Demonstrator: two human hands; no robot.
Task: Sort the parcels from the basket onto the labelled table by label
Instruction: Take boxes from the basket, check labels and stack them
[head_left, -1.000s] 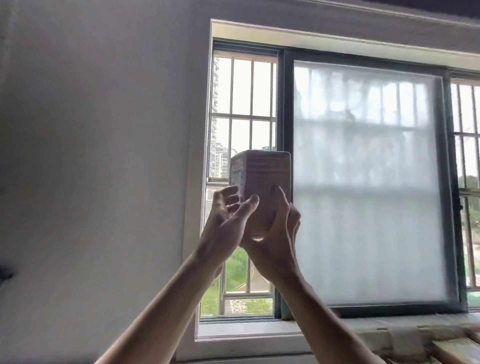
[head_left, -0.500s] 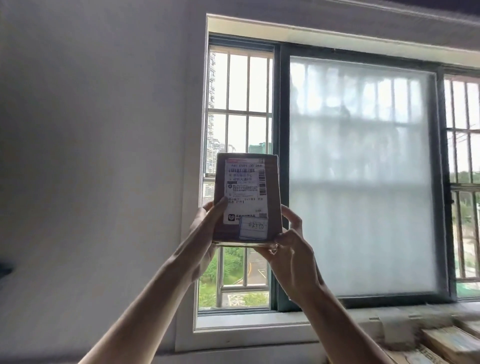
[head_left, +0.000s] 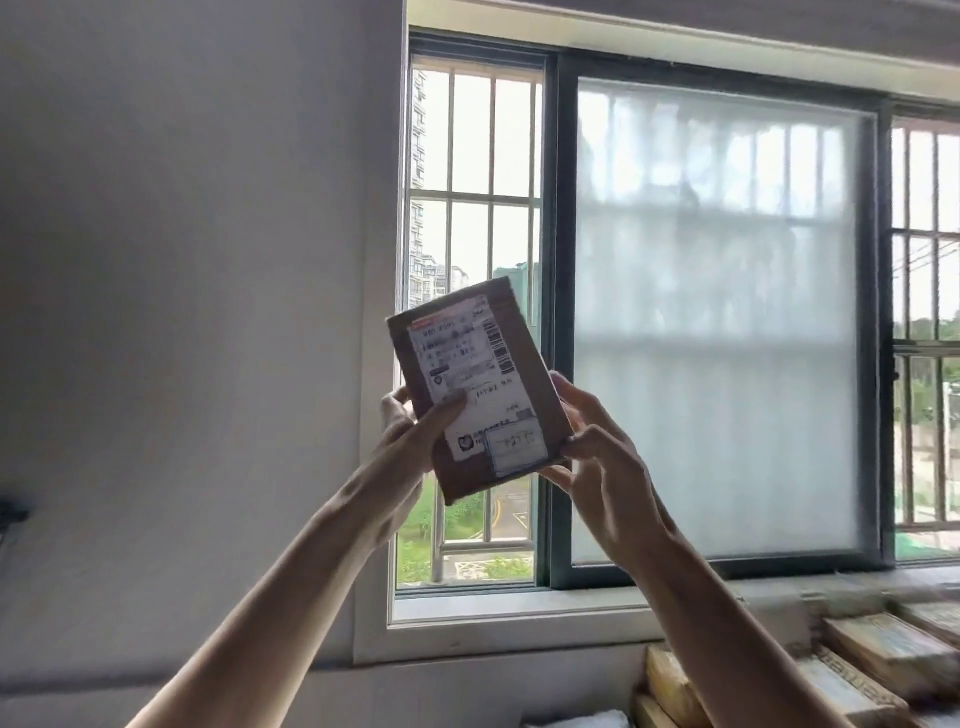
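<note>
A plain grey wall (head_left: 182, 312) fills the left side. A small dark thing (head_left: 10, 512) sits at its far left edge, too cut off to tell what it is. The left arm rises from the bottom edge towards the middle.

The left hand (head_left: 409, 447) grips the parcel (head_left: 530, 374) at its left edge. The thumb lies flat across the front with its tip on the white label (head_left: 457, 353), and the fingertips curl round from behind.

The parcel is a flat brown cardboard box held up in the air in front of the window (head_left: 561, 312). It is tilted with its top leaning left and its labelled face towards the camera. The print on the label is too blurred to read. 1 smaller sticker (head_left: 517, 447) with a blue border sits at the label's lower right corner.

The right hand (head_left: 597, 467) pinches the parcel's lower right corner, with the thumb at the front edge and the fingers along the right side and underneath.

Behind the parcel, the clear part of the window shows pale bars (head_left: 452, 197), tall buildings and green ground outside. To the right is a frosted pane (head_left: 717, 322) in a dark frame. Below the white sill (head_left: 519, 613), at the lower right, lie blurred cardboard boxes (head_left: 883, 649) packed close together.
</note>
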